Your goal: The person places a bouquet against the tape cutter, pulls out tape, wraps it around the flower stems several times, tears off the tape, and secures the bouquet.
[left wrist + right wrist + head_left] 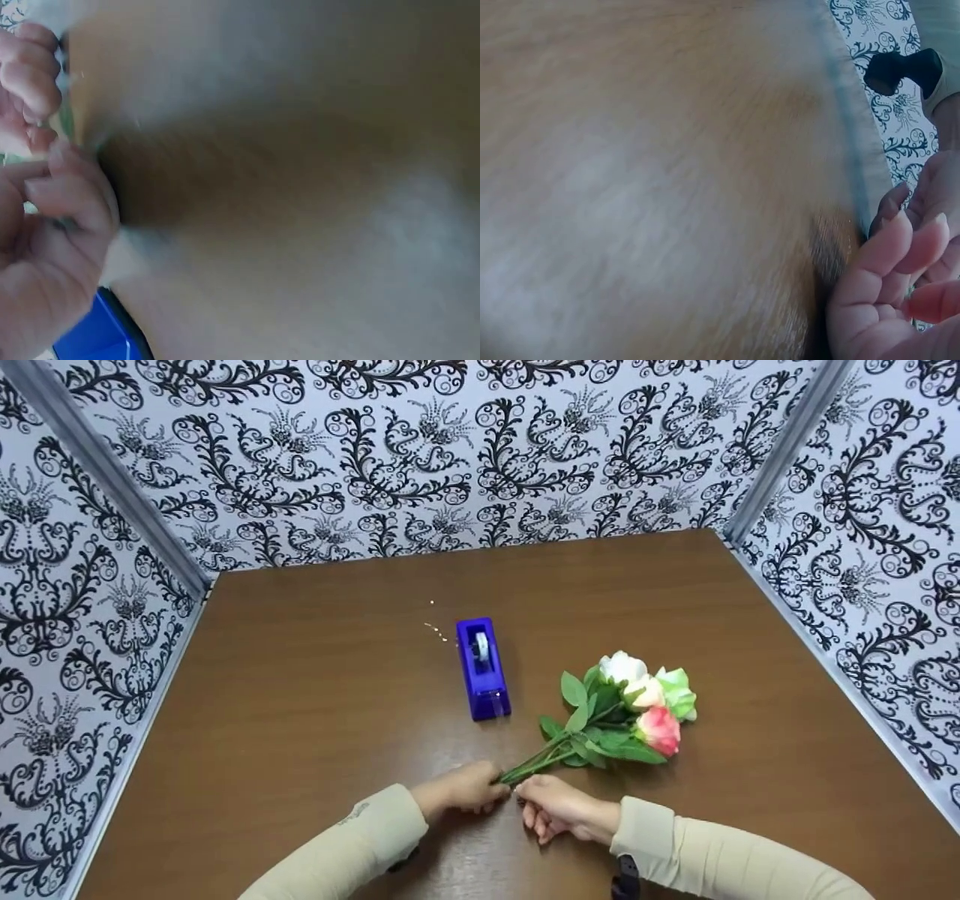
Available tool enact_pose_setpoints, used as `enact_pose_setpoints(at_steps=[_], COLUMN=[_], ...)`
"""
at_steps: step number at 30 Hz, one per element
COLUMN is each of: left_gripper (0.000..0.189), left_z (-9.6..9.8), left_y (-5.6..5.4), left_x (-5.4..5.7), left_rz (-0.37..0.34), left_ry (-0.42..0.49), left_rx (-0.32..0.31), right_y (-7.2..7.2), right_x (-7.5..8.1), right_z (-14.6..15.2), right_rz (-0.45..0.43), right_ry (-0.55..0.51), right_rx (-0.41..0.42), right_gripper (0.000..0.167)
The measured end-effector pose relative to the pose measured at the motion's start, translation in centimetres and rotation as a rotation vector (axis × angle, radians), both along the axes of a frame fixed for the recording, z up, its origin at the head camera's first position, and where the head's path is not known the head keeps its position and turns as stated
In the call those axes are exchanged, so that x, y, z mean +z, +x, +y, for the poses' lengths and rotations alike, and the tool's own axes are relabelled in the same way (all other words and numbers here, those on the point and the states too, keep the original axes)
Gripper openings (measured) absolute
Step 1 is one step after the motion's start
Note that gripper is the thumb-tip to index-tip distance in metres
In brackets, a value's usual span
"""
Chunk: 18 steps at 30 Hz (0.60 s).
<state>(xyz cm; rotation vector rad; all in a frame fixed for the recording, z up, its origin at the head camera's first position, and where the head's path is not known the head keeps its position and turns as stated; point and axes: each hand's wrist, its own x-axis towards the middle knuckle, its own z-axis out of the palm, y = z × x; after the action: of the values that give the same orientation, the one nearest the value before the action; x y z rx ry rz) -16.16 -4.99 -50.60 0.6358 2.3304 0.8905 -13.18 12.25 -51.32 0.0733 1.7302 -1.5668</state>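
A bunch of artificial flowers (660, 729) with white, green and pink-red blooms lies at the right of the table, its stems (534, 763) slanting toward me. My left hand (474, 787) grips the stem ends. Beside them, my right hand (559, 804) has its thumb and index finger pinched together, the other fingers curled. A small pale glint at those fingertips looks like clear tape, though it is hard to make out. Beyond the hands stands a blue tape dispenser (484, 701), a clear strip at its front end. In the left wrist view the left hand (56, 247) partly hides the stems.
The brown wooden table (315, 682) is bordered by patterned wall panels (420, 457) at the back and both sides. Small pale specks (435, 631) lie left of the dispenser. A dark band (625, 877) sits at the right wrist.
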Motion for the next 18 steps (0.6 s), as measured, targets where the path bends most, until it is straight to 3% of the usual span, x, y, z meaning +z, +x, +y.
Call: enact_pose_setpoints(at_steps=[5, 10, 13, 18], left_gripper=[0.019, 0.024, 0.027, 0.033], left_z=[-0.51, -0.74, -0.66, -0.27], left_y=[-0.34, -0.48, -0.35, 0.1], left_x=[0.14, -0.06, 0.17, 0.29], left_rz=[-0.014, 0.067, 0.127, 0.156], left_ry=[0.01, -0.003, -0.037, -0.078], left_rx=[-0.141, -0.226, -0.229, -0.148], right_y=[0.16, 0.54, 0.75, 0.71], right_x=[-0.03, -0.57, -0.88, -0.89], right_z=[-0.02, -0.12, -0.25, -0.46], right_rz=[-0.023, -0.046, -0.04, -0.04], right_ry=[-0.028, -0.116, -0.161, -0.177], right_rx=[0.004, -0.021, -0.039, -0.041], right_gripper=[0.014, 0.013, 0.011, 0.009])
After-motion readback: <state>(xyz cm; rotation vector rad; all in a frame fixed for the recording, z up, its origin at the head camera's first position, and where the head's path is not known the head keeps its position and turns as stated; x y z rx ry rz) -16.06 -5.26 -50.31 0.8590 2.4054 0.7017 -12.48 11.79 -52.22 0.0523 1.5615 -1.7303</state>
